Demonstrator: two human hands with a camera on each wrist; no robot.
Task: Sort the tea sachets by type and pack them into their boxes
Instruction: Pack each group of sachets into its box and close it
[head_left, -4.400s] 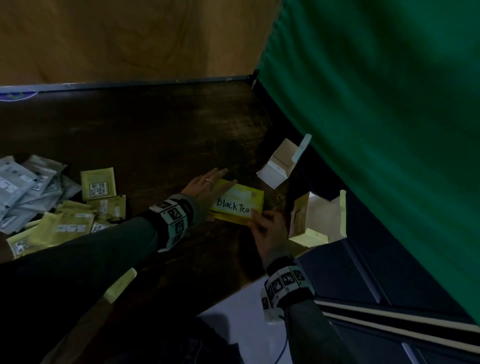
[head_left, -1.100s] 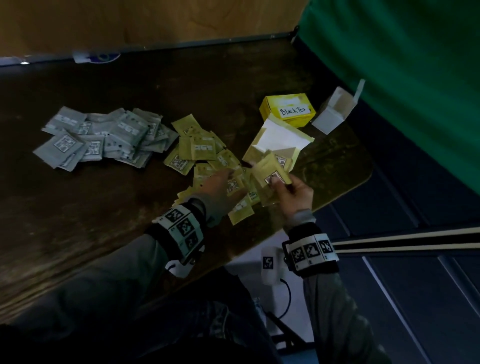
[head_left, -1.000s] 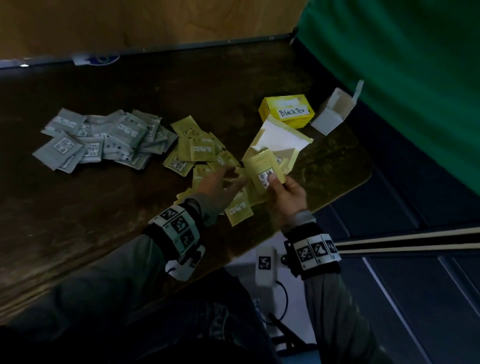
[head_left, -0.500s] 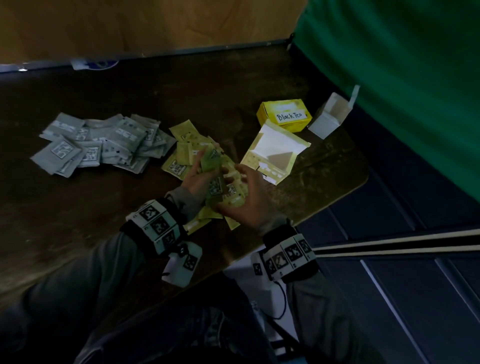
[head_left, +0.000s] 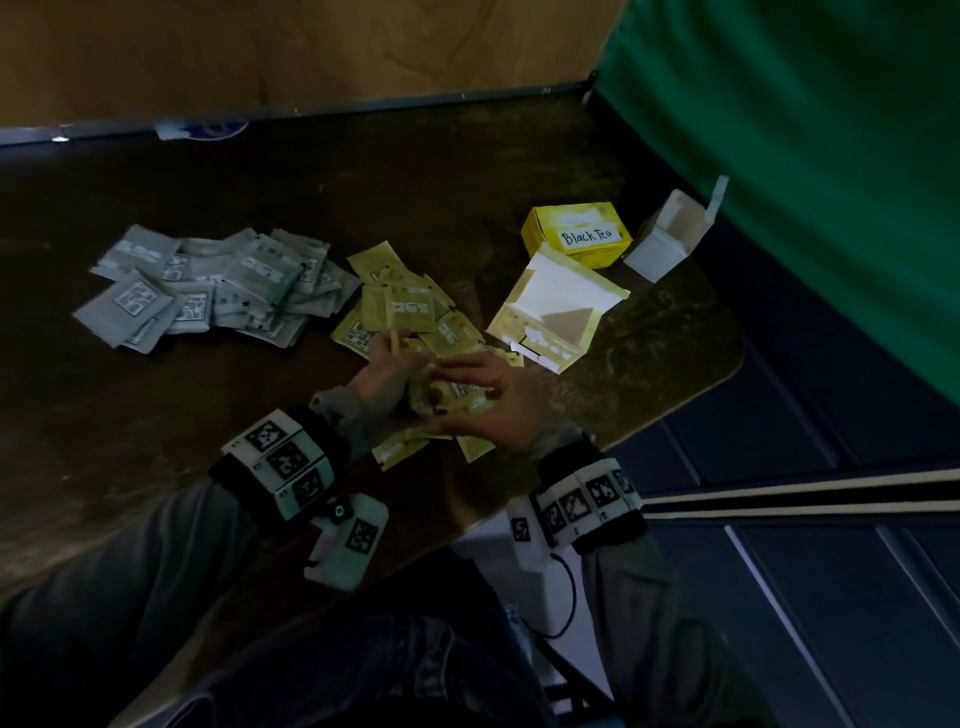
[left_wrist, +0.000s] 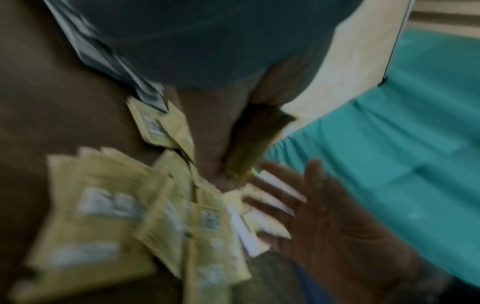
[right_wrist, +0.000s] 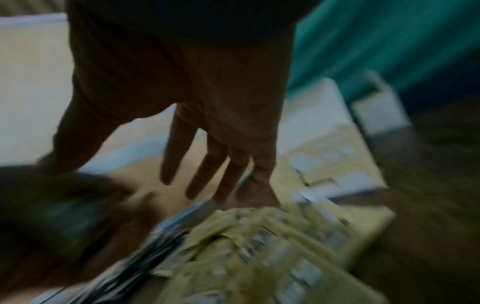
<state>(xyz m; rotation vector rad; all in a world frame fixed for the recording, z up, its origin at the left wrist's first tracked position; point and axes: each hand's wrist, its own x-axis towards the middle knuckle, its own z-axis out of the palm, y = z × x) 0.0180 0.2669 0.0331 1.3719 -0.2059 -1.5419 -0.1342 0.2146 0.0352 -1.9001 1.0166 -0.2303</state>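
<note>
A heap of yellow sachets (head_left: 410, 312) lies mid-table, with a heap of grey sachets (head_left: 208, 280) to its left. My left hand (head_left: 384, 371) pinches a few yellow sachets (left_wrist: 257, 139) over the near part of the yellow heap. My right hand (head_left: 483, 395) faces it with straight, spread fingers (right_wrist: 221, 164) that touch sachets on the heap. An open yellow box (head_left: 558, 312) lies just right of the heap. Behind it stand the closed yellow box labelled Black Tea (head_left: 576, 236) and an open white box (head_left: 667, 236). Both wrist views are blurred.
The dark wooden table (head_left: 260, 171) ends in a rounded corner at the right, close to the boxes. A green curtain (head_left: 805, 156) hangs along the right side and a wooden wall panel stands behind. My lap is below the near edge.
My right hand let go of the sachet it held up and dropped to the heap with spread fingers. My left hand took up yellow sachets. Both hands came together over the heap.
</note>
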